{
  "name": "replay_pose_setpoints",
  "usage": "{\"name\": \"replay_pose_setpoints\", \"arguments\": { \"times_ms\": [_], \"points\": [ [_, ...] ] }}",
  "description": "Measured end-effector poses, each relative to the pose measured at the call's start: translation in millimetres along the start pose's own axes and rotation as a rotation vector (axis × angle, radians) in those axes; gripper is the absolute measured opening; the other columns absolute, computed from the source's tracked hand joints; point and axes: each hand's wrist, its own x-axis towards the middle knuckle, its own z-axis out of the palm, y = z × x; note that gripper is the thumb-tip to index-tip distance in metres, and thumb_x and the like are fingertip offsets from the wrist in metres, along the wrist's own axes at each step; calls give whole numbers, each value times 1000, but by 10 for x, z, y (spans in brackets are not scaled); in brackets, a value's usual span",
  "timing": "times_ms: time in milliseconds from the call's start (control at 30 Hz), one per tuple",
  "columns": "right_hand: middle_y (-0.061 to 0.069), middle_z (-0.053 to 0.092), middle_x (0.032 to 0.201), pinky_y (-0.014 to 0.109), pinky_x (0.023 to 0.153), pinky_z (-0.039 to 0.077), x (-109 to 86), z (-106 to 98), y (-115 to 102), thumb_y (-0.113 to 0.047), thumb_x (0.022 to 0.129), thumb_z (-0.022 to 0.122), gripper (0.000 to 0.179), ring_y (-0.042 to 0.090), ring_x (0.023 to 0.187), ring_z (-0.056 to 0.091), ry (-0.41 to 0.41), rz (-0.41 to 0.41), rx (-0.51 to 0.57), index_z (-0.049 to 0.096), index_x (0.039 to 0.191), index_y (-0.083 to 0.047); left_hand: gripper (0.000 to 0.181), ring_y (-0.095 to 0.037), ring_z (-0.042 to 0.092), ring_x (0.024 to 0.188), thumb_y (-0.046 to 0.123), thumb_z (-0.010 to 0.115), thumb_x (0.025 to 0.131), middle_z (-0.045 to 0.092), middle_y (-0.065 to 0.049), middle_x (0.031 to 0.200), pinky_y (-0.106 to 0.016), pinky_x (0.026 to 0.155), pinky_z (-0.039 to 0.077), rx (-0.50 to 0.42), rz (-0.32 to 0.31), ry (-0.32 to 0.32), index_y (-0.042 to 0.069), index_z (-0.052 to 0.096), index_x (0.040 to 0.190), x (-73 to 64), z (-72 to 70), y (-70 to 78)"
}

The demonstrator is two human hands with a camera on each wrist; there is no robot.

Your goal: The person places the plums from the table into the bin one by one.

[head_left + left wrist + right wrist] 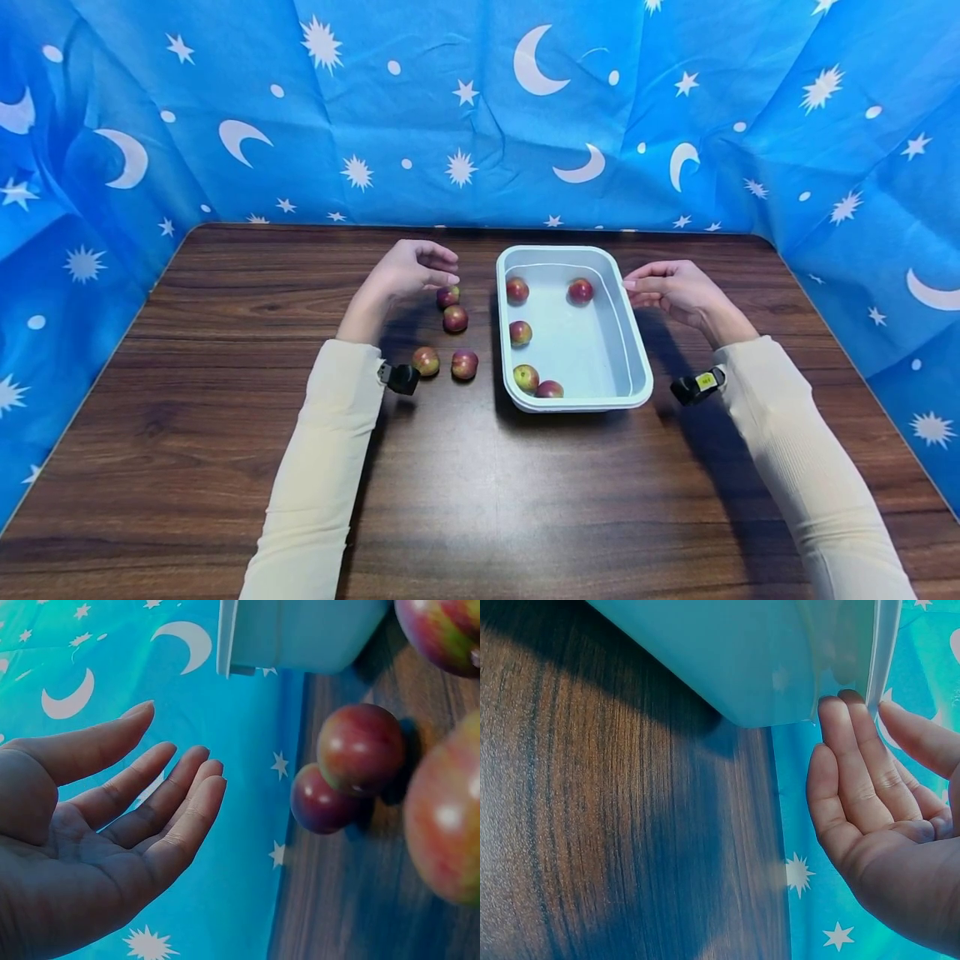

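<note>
From the far left we see a blue cloth (pixel 427 108) with white moons and stars, running along behind the dark wooden table (pixel 195 392) to the far right. Next comes the cream left sleeve (pixel 315 475), then the left hand (pixel 411 268), palm turned toward the right; we see its thumb and gently bent fingers apart, above the table beside two red-green fruits, the farther fruit (pixel 447 295) and the nearer fruit (pixel 454 319), which lie close together. Nearer to us, by the black wrist camera (pixel 403 379), are a yellowish-red fruit (pixel 426 361) and a darker red fruit (pixel 464 364). Right of these stands a white tray (pixel 581 350) holding five fruits: two along its left wall, two in its near left corner, and one fruit (pixel 581 291) toward its far right. At the tray's right rim we find the right hand (pixel 678 292), thumb apart from its nearly straight fingers, the tips right by the edge; we cannot tell whether they touch it. Last is the cream right sleeve (pixel 795 467).
</note>
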Motion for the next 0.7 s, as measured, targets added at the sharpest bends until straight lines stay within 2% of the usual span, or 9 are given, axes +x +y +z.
{"name": "replay_pose_setpoints", "arguments": {
  "times_ms": [200, 467, 700],
  "points": [
    [6, 67, 77, 34, 74, 53, 2, -4, 5, -7, 87, 62, 7, 18, 70, 65, -2, -4, -1, 69, 87, -5, 32, -24, 55, 96, -3, 62, 84, 54, -20, 114, -42, 91, 43, -45, -17, 4, -5, 54, 115, -40, -23, -111],
    [6, 67, 77, 35, 75, 52, 9, -4, 13, -6, 87, 62, 7, 18, 69, 65, -5, -1, 12, 69, 86, -4, 35, -20, 57, 90, -2, 62, 84, 56, -20, 111, -44, 90, 44, -37, -22, -2, -7, 52, 117, -89, -38, -262],
    [6, 67, 77, 36, 75, 52, 6, 1, 10, -7, 86, 62, 7, 18, 70, 65, -3, -1, 7, 68, 87, -4, 34, -19, 56, 91, -1, 63, 84, 55, -20, 113, -43, 89, 45, -55, -54, -12, -6, 53, 117, -119, -40, -366]
  ]
}}
